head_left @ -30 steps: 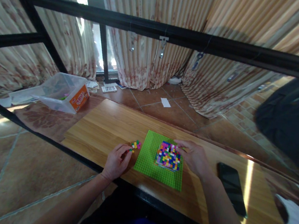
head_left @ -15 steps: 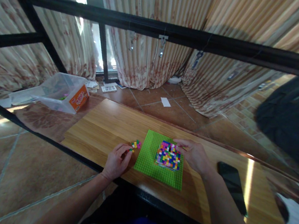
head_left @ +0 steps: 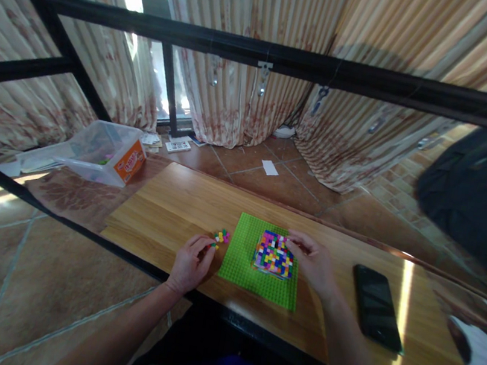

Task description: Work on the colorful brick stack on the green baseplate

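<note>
A square green baseplate lies on the wooden table. On it stands a low, multicoloured block of small building bricks, with a dark gap near its upper edge. My right hand is at the block's upper right edge, thumb and forefinger bent together against it; whatever may be between the fingertips is hidden. Left of the baseplate, a little group of loose bricks in pink, yellow, white and green lies on the wood. My left hand rests beside them, its fingers curled, with a small green brick at the fingertips.
A black phone lies on the wooden table at the right. On the floor at left is a clear plastic bin with an orange label. A black metal rail crosses in front of the curtains.
My right hand has moved slightly down at the block's upper right edge, and its thumb now bends in over the bricks. My left hand stays by the loose bricks.
</note>
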{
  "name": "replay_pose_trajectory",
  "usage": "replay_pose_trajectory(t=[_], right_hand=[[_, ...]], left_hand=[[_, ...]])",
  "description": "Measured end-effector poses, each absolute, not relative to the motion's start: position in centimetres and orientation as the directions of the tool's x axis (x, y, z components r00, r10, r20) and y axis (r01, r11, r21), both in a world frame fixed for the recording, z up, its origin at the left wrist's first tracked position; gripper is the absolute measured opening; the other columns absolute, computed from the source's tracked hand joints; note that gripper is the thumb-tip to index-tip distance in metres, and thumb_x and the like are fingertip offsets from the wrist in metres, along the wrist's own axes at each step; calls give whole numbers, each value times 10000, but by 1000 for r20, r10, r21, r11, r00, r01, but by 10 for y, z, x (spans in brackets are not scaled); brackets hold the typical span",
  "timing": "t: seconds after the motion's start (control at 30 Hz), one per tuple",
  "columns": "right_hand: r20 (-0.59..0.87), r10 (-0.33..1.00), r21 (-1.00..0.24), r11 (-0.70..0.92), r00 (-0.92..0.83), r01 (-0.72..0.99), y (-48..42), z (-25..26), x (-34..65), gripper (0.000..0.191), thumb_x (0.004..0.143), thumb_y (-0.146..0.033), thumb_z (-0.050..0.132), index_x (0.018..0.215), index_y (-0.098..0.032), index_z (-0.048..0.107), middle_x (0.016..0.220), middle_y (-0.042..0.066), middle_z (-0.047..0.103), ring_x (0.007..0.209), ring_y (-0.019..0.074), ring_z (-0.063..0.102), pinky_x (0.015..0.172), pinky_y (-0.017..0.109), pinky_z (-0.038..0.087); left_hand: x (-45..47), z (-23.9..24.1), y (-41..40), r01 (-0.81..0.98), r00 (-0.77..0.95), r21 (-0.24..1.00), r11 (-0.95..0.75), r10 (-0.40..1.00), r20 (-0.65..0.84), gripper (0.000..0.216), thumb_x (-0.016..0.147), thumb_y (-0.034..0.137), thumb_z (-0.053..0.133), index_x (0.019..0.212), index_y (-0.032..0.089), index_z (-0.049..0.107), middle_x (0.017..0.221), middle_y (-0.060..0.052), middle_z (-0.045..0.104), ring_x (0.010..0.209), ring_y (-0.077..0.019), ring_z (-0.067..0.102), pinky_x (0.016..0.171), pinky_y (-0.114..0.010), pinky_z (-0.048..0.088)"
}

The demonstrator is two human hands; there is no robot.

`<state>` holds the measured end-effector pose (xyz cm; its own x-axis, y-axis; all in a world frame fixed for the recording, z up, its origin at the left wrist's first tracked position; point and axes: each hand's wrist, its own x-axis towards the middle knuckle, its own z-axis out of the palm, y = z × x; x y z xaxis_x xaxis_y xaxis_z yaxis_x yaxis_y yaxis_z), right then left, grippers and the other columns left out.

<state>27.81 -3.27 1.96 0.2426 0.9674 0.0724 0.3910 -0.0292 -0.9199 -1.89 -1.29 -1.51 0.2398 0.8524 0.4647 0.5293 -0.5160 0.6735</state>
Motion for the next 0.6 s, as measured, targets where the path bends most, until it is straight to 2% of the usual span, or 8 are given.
replay_pose_trajectory(t=[0.17,0.37,0.6], right_hand=[[35,921,-960,-77,387,269,-29,15,267,454,779,-571,581,942,-176,736,911,58,741,862,221,669,788,326,507],[-118,902,-986,-155,415,58,-27,6,255,506,708,-639,613,803,-159,742,719,53,721,642,206,644,605,300,499],[-111,887,-989,-144,448,40,-27,3,252,491,666,-625,653,770,-151,734,699,41,709,607,181,618,565,273,478]], left_hand=[[-19,-15,-13,537,234,677,-503,860,453,126,880,201,534,929,192,649,914,-52,667,867,-168,633,806,-304,522],[-19,-14,-13,520,239,688,-506,860,451,132,881,198,532,934,192,654,910,-54,666,864,-166,631,799,-299,524],[-19,-13,-13,527,234,692,-494,867,441,136,882,210,531,930,192,657,917,-57,672,870,-170,637,801,-304,528]])
